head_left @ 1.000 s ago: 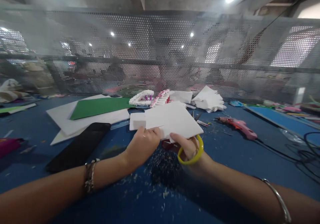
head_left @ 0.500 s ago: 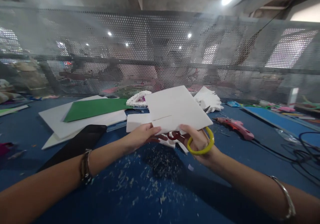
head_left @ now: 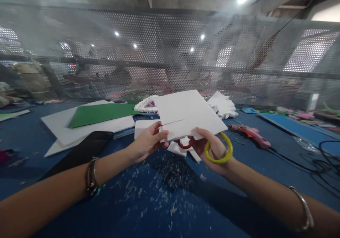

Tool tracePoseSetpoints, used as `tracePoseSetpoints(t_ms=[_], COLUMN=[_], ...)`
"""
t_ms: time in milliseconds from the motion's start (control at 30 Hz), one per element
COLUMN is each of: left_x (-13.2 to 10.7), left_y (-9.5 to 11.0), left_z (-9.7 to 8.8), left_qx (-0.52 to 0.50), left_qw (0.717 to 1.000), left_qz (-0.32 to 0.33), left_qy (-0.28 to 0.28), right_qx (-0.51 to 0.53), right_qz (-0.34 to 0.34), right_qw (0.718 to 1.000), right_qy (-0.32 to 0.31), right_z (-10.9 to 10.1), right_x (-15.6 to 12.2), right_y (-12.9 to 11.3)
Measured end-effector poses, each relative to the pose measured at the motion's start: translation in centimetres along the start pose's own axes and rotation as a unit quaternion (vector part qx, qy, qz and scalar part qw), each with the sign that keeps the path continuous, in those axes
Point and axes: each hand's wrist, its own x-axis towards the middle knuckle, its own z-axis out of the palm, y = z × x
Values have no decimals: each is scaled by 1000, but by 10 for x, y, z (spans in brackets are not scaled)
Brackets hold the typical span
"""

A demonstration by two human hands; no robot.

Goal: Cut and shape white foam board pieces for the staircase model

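Observation:
A white foam sheet point(head_left: 190, 112) with a slit cut in from its left edge is held up in front of me, tilted. My left hand point(head_left: 148, 140) pinches its lower left corner between thumb and fingers. My right hand point(head_left: 211, 147) grips the lower right edge, thumb on top. That same hand also carries scissors with one yellow handle loop point(head_left: 230, 153) and one red loop point(head_left: 186, 144); the sheet hides most of their blades. Behind the sheet lies another white piece point(head_left: 142, 126), and small white offcuts point(head_left: 176, 149) rest below it.
At left lie white sheets point(head_left: 61, 130), a green sheet point(head_left: 103, 114) and a long black object point(head_left: 90, 147). White fringed pieces point(head_left: 223, 105) sit behind. A pink glue gun point(head_left: 255, 135) with its cord and a blue board point(head_left: 294, 126) are at right. Shavings litter the blue table point(head_left: 127, 216).
My left fingers have shifted on the sheet's lower left corner, with the thumb now lower. The sheet and my right hand, with the scissors, have moved slightly right.

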Motion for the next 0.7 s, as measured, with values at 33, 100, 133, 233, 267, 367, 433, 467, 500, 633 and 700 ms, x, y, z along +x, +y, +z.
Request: tracePoseSetpoints(t_ms=[33,100,133,233,267,367,433,467,500,633,700], left_x=[0,2,4,9,11,11,9,8,7,6,5], left_y=[0,1,3,10,13,19,18,17,15,6,3], left_z=[0,-3,-5,-13,-15,-14,-11,-9,-8,-8,-8], left_qx=[8,37,53,88,92,99,108,115,124,184,207], left_qw=[1000,998,997,994,993,993,993,992,991,981,975], left_qz=[5,3,-1,-24,-27,-19,-12,-12,-10,36,61], left_qy=[15,41,51,64,63,54,50,48,45,41,52], right_qx=[10,30,35,38,35,20,16,19,26,42,39], right_qz=[-9,-22,-29,-62,-67,-63,-58,-60,-65,-62,-52], right_qw=[1000,999,998,995,995,995,996,996,996,997,997], right_qy=[10,34,44,66,71,77,72,64,54,35,37], right_z=[1,1,1,-4,-6,-10,-9,-7,-5,5,7], right_x=[1,3,5,11,13,16,14,13,11,3,0], right_y=[-2,-6,-8,-12,-12,-9,-6,-5,-4,0,2])
